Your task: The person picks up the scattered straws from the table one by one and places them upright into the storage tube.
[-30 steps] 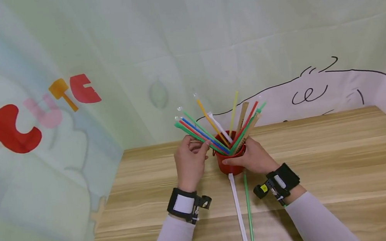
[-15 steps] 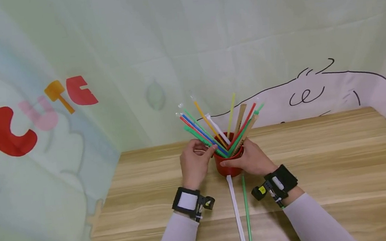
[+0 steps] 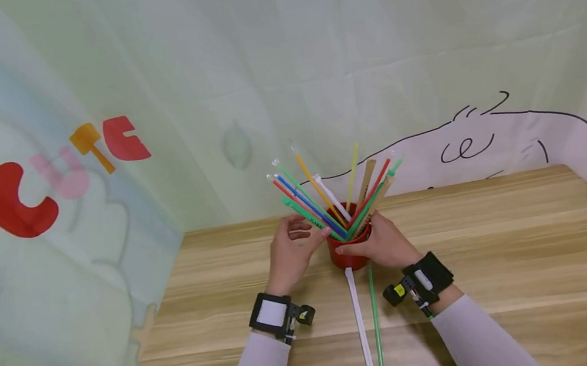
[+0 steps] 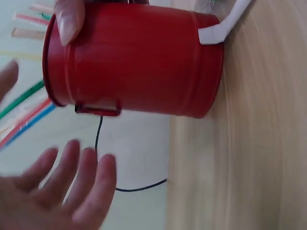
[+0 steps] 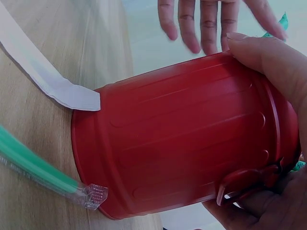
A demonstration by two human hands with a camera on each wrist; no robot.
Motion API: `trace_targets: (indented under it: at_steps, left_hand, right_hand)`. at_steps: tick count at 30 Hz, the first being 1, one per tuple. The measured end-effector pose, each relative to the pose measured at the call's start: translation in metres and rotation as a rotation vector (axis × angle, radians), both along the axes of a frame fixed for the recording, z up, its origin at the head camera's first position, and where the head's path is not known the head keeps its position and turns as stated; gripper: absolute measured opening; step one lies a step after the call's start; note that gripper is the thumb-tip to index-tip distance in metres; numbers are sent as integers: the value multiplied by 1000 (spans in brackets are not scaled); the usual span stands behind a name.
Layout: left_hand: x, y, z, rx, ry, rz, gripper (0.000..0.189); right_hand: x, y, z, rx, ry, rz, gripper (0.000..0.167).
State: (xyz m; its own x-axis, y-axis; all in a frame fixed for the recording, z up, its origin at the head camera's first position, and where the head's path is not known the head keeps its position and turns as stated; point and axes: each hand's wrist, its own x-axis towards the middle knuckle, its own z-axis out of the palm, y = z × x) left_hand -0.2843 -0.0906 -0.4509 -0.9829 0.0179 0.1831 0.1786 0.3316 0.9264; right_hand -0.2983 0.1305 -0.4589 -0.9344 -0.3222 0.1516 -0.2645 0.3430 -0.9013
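Observation:
In the head view a red metal bucket point(image 3: 342, 257) stands upright on the table, holding several wrapped straws that fan out above its rim, among them a green-wrapped straw point(image 3: 301, 210) and a blue straw point(image 3: 299, 189). My right hand point(image 3: 388, 243) grips the bucket at its upper right, thumb across the front near the rim. Left of the bucket is my left hand point(image 3: 291, 255). Both wrist views show its fingers point(image 4: 98, 191) loosely spread, apart from the bucket wall, with nothing held. A small side handle point(image 5: 244, 184) shows in the right wrist view.
A white paper-wrapped straw point(image 3: 361, 324) and a green straw point(image 3: 376, 322) lie on the wooden table point(image 3: 513, 256), their far ends at the bucket's base. Behind the table hangs a printed cloth point(image 3: 282, 60).
The green-wrapped straw at the left, by my left thumb and fingers before, now leans closer in among the others. My left hand has let go and its wrist has shifted left. The right hand keeps its grip.

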Motion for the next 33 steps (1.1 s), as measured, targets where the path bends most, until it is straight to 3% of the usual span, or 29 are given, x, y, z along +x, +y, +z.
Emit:
trace_targets:
  at_steps: [4, 7, 11, 17, 25, 33]
  left_hand:
    - [1, -5, -7, 25, -74, -195, 78]
    - [0, -6, -13, -6, -94, -271, 92]
    - [-2, -1, -19, -70, -90, -292, 99]
    - [-6, 13, -25, -82, -63, -317, 104]
    - [-20, 33, -34, 38, 130, -389, 94]
    - [-24, 41, -36, 11, 160, -331, 101]
  right_hand:
    - [0, 1, -1, 0, 1, -1, 78]
    - [1, 1, -2, 3, 5, -1, 77]
    - [1, 1, -3, -1, 14, 9, 77]
    - [-1, 2, -6, -6, 31, 14, 73]
    - [-1, 0, -4, -12, 45, 25, 72]
    - [-1, 0, -1, -7, 40, 9, 78]
